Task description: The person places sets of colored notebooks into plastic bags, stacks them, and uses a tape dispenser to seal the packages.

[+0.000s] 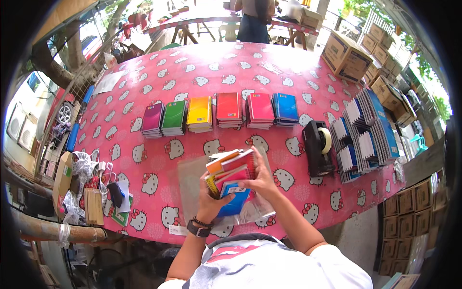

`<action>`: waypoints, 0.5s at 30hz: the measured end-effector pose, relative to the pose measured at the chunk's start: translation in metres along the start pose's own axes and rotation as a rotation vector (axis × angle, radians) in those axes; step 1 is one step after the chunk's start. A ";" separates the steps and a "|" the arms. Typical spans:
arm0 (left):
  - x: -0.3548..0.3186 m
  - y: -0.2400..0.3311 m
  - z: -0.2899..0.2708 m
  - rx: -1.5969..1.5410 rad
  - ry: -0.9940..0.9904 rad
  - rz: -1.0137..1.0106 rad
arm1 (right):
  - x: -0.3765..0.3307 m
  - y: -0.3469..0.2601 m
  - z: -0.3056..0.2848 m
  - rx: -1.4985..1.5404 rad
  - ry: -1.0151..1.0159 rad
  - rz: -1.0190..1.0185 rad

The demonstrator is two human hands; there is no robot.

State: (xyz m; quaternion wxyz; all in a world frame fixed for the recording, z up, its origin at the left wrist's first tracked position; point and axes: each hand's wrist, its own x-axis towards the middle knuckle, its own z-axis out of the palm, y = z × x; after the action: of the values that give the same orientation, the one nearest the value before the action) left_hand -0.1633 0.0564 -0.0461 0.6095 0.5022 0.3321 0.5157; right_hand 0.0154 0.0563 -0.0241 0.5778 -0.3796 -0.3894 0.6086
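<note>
A: What is in the hands?

B: A person's left hand [209, 198] and right hand [262, 177] clasp a mixed bundle [234, 201] of notebooks, a blue one facing up. The grip is partly closed from both sides: the left curls round the lower left edge, its thumb over the blue cover, while the right sets a thumb on the face and runs its fingers up the far side.

A: Why both hands?

B: The pieces fan unevenly, with orange and red ends jutting past the blue, so a hand on each side probably steadies them. The bundle is over a clear plastic sheet [189, 179], before the person's chest; whether the two touch cannot be told.

A: And farther out?

B: Six stacks [228, 107] form a row across the table [159, 160]: purple, green, yellow, red, pinkish red, blue. They appear sorted by colour, covers up, for easy picking. To the right stands a tape dispenser [316, 151], just beside piles [380, 126] of spiral notebooks.

A: Where is the room?

B: A band of pink patterned cloth separates hands from row, and a broader one lies beyond. The near edge curves close to the shirt [269, 265]. Cables [107, 169] and a wood block [93, 207] crowd the left edge; a carton [345, 56] sits at the far right.
</note>
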 end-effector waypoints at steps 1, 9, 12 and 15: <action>-0.004 0.008 0.002 0.014 -0.013 0.087 | -0.005 -0.006 -0.002 -0.018 -0.085 -0.009; -0.013 -0.021 -0.017 0.379 -0.140 0.132 | -0.027 0.044 -0.012 -0.280 -0.217 -0.081; -0.006 -0.022 -0.020 0.304 -0.124 0.216 | -0.021 0.037 0.004 -0.231 -0.143 -0.202; -0.013 -0.026 -0.024 0.248 -0.131 0.221 | -0.026 0.034 -0.001 -0.235 -0.185 -0.164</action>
State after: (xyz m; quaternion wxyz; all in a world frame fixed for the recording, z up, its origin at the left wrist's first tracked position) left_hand -0.1811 0.0513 -0.0791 0.5029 0.6395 0.2955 0.5009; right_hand 0.0035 0.0297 -0.0549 0.5391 -0.3538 -0.5389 0.5420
